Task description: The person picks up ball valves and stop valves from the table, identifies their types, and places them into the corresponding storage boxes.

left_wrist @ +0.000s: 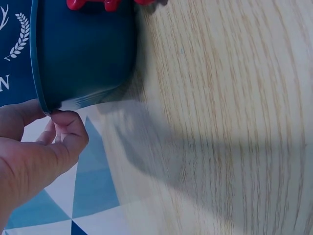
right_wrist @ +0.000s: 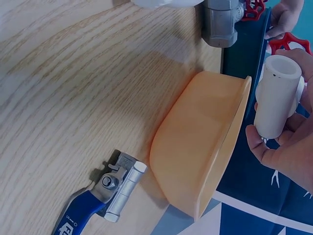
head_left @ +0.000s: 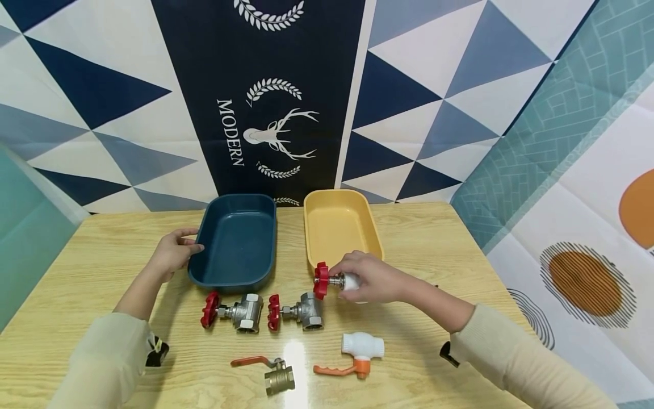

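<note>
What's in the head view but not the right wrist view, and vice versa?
Only head: the brass valve, the left metal valve, and the orange handle of the lying white valve.

Only right wrist: the lettered blue handle of another valve, whose spot the right forearm seems to cover in the head view, plus the open end of the red-wheeled white valve.

Both: left hand, right hand holding that red-wheeled valve, right metal valve, blue tub, yellow tub.
</note>
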Tool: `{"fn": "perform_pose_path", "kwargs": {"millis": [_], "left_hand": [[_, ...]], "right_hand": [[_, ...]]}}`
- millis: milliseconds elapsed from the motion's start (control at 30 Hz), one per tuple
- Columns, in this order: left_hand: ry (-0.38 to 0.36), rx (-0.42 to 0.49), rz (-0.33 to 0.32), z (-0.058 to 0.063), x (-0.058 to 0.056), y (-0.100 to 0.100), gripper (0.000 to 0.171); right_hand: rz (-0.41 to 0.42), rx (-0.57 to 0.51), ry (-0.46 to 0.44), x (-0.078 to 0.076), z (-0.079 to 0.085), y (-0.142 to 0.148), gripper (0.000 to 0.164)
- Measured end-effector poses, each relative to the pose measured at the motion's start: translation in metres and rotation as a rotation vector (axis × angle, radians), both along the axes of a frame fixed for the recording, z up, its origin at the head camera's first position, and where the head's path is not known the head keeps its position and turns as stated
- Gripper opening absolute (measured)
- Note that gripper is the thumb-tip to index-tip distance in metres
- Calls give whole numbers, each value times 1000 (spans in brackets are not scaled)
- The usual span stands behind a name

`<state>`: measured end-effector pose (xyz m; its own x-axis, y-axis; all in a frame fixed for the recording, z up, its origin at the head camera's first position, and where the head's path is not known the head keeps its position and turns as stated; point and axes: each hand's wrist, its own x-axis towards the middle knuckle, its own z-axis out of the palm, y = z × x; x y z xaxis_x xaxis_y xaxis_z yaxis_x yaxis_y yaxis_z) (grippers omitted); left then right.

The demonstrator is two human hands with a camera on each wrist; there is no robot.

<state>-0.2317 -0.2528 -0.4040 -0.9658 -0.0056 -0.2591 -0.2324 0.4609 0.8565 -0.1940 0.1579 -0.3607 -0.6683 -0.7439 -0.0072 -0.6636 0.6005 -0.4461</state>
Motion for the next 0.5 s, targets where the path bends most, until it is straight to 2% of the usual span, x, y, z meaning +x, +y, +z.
{"fn": "perform_pose_path", "kwargs": {"millis": [500], "left_hand": [[2, -5, 8, -1, 1, 0, 53]], "right_hand": [[37, -14, 40, -10, 2, -11, 37]]}}
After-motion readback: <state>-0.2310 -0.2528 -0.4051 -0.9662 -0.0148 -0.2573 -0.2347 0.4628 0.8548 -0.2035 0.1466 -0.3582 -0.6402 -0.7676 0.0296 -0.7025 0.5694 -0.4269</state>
